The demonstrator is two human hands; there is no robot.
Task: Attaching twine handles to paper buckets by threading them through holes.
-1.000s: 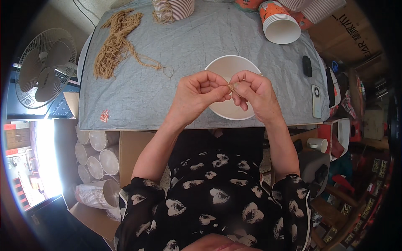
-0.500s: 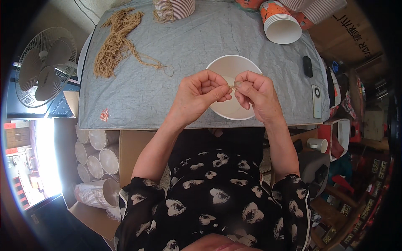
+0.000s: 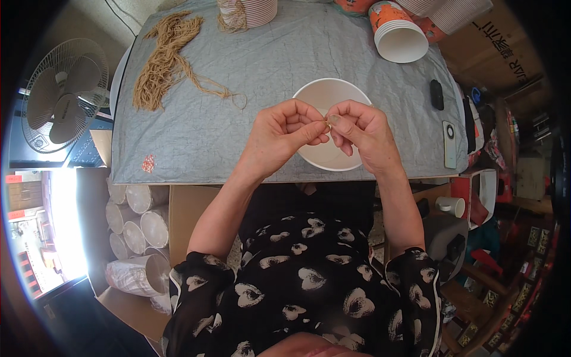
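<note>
My left hand (image 3: pixel 284 132) and my right hand (image 3: pixel 366 135) meet fingertip to fingertip above a white paper bucket (image 3: pixel 327 159). Both thumbs and forefingers are pinched on a thin tan string (image 3: pixel 326 122), of which only a tiny bit shows between the tips. The bucket's wide round mouth faces up, close to the table's near edge, and its inside is partly hidden behind my hands. Farther off to the left lies a loose bundle of tan string (image 3: pixel 166 62), with a few strands trailing toward the bucket.
A stack of white buckets (image 3: pixel 253 13) wrapped with string stands at the far edge. Orange-patterned buckets (image 3: pixel 399 37) lie at the far right. A black case (image 3: pixel 437 95) and a phone (image 3: pixel 450 144) rest near the right edge. Left of the table stand a fan (image 3: pixel 65 95) and packed tubs (image 3: pixel 140 229).
My right fingertips have moved slightly left, closer against the left ones, so less of the string shows between them. Everything else stays put.
</note>
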